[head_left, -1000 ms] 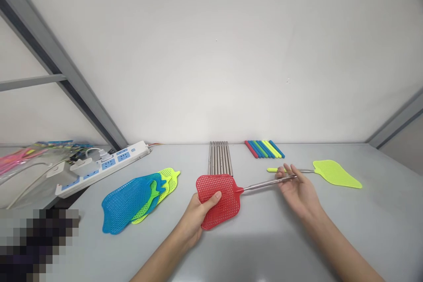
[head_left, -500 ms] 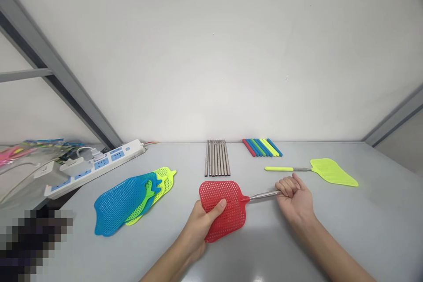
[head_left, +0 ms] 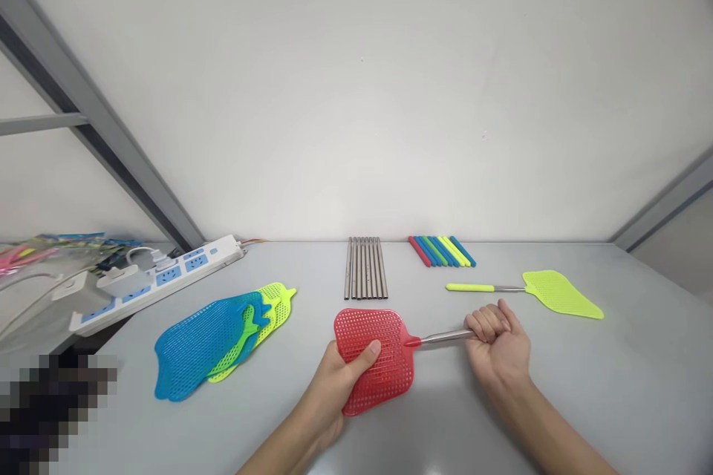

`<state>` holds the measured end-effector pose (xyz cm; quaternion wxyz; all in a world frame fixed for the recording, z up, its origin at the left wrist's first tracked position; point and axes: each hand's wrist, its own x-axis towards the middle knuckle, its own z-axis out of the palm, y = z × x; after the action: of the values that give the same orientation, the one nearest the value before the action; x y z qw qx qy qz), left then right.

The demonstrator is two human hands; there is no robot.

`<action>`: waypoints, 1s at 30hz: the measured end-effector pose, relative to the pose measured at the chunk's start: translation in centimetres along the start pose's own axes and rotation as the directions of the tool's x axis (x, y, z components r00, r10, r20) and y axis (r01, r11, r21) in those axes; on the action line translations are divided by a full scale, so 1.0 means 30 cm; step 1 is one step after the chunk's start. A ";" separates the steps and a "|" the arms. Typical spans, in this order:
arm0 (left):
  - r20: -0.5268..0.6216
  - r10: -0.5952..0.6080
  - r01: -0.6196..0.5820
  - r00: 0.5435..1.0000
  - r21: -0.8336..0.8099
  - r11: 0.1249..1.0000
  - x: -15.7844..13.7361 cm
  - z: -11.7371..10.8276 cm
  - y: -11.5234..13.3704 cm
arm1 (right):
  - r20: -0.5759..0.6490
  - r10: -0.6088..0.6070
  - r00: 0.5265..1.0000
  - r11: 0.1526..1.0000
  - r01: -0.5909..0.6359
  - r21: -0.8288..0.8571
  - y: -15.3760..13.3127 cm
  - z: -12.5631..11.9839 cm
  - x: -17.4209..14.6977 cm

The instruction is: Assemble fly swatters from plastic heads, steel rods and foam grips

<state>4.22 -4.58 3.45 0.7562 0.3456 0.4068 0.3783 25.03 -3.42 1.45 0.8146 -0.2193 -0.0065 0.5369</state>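
Left hand: the left hand (head_left: 331, 382) grasps the red swatter head (head_left: 393, 326) at its left edge; the thumb lies flat on the upper mesh face, and the other fingers are mostly hidden beneath.
Right hand: the right hand (head_left: 501, 349) has its fingers curled tightly around the metal rod (head_left: 443, 337), palm side in view, thumb extended along the top of the fist.
Red swatter head: located at front centre, above the grey table (head_left: 624, 393), between the two hands; its neck points right and meets the rod.
Metal rod: runs nearly level from the red neck into the right fist; its far end is concealed by the fingers.
Yellow swatter: the yellow swatter (head_left: 557, 293) lies on the table behind the right hand, apart from it; its yellow handle points left, its mesh head right, with a bare metal section between.
Metal tubes: the metal tubes (head_left: 365, 271) lie side by side behind the red head, lengthwise toward the wall (head_left: 356, 104).
Coloured grips: the coloured grips (head_left: 440, 251), in red, blue, green and yellow, form a slanted row right of the tubes, near the wall.
Stacked heads: the stacked heads (head_left: 194, 349), in blue, green and yellow, overlap on the left side of the table.
Power strip: the white power strip (head_left: 220, 251) lies diagonally behind the stack, with plugs inserted.
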 end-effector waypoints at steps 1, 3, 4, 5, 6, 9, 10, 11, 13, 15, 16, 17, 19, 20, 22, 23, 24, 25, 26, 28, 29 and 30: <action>-0.001 -0.004 0.004 1.000 0.004 1.000 0.000 0.000 0.000 | -0.004 0.000 1.000 1.000 0.000 0.003 0.000 0.002 -0.003; -0.012 -0.015 0.016 1.000 0.009 1.000 0.001 -0.002 -0.001 | -0.006 -0.005 1.000 1.000 0.005 0.004 0.000 0.007 -0.008; -0.019 -0.023 0.023 1.000 0.008 1.000 0.002 -0.003 -0.002 | -0.005 -0.009 1.000 1.000 0.010 0.004 0.001 0.009 -0.011; -0.023 -0.031 0.032 0.999 0.004 0.999 0.002 -0.004 -0.002 | -0.005 -0.016 1.000 1.000 0.016 0.006 0.001 0.010 -0.014; -0.025 -0.040 0.040 0.999 -0.003 0.999 0.002 -0.005 -0.002 | -0.003 -0.015 1.000 1.000 0.015 0.009 0.001 0.011 -0.017; -0.014 -0.064 0.063 0.998 -0.035 0.997 0.004 -0.008 -0.002 | 0.006 -0.017 1.000 1.000 0.017 0.021 0.001 0.012 -0.023; -0.009 -0.075 0.075 0.997 -0.046 0.996 0.005 -0.009 -0.002 | 0.010 -0.020 1.000 1.000 0.019 0.022 0.000 0.010 -0.025; -0.002 -0.087 0.087 0.996 -0.055 0.995 0.006 -0.011 -0.002 | 0.014 -0.022 1.000 1.000 0.022 0.019 0.000 0.009 -0.026; 0.015 -0.109 0.110 0.994 -0.070 0.992 0.007 -0.013 -0.001 | 0.021 -0.025 0.999 1.000 0.025 0.006 0.001 0.005 -0.026; 0.032 -0.117 0.119 0.993 -0.079 0.990 0.009 -0.015 0.001 | 0.025 -0.024 0.999 1.000 0.025 -0.010 0.003 0.002 -0.024; 0.039 -0.117 0.120 0.992 -0.083 0.989 0.010 -0.017 0.002 | 0.025 -0.023 0.999 1.000 0.023 -0.016 0.004 0.001 -0.023; 0.044 -0.119 0.122 0.992 -0.085 0.989 0.011 -0.018 0.003 | 0.025 -0.019 0.999 1.000 0.020 -0.019 0.005 0.000 -0.022; 0.055 -0.114 0.118 0.992 -0.092 0.989 0.013 -0.020 0.004 | 0.027 -0.006 1.000 1.000 0.006 -0.019 0.006 0.000 -0.020; 0.060 -0.106 0.111 0.993 -0.096 0.989 0.014 -0.021 0.004 | 0.029 0.008 1.000 1.000 -0.007 -0.018 0.005 0.001 -0.018; 0.065 -0.085 0.091 0.994 -0.099 0.991 0.018 -0.023 0.002 | 0.037 0.037 0.999 0.999 -0.037 -0.012 0.001 0.004 -0.015; 0.065 -0.072 0.078 0.995 -0.097 0.992 0.020 -0.024 0.000 | 0.044 0.050 0.998 0.999 -0.050 -0.009 -0.002 0.006 -0.014; 0.065 -0.061 0.067 0.996 -0.096 0.993 0.023 -0.024 -0.002 | 0.054 0.059 0.997 0.998 -0.059 -0.006 -0.006 0.008 -0.013; 0.063 -0.054 0.060 0.997 -0.094 0.994 0.025 -0.025 -0.004 | 0.065 0.061 0.996 0.998 -0.061 -0.006 -0.009 0.010 -0.012; 0.062 -0.048 0.054 0.997 -0.095 0.994 0.027 -0.025 -0.005 | 0.077 0.056 0.995 0.998 -0.056 -0.009 -0.012 0.012 -0.011; 0.057 -0.041 0.047 0.998 -0.100 0.994 0.031 -0.027 -0.006 | 0.099 0.045 0.994 0.999 -0.042 -0.031 -0.016 0.017 -0.010; 0.049 -0.042 0.046 0.998 -0.103 0.994 0.032 -0.028 -0.006 | 0.106 0.044 0.993 0.998 -0.039 -0.046 -0.017 0.018 -0.008; 0.039 -0.043 0.047 0.998 -0.105 0.993 0.033 -0.029 -0.004 | 0.110 0.048 0.993 0.997 -0.042 -0.062 -0.018 0.019 -0.007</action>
<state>3.87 -3.61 2.60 0.7891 0.3027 0.3801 0.3757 25.27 -3.58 2.22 0.7938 -0.2133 -0.0631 0.5661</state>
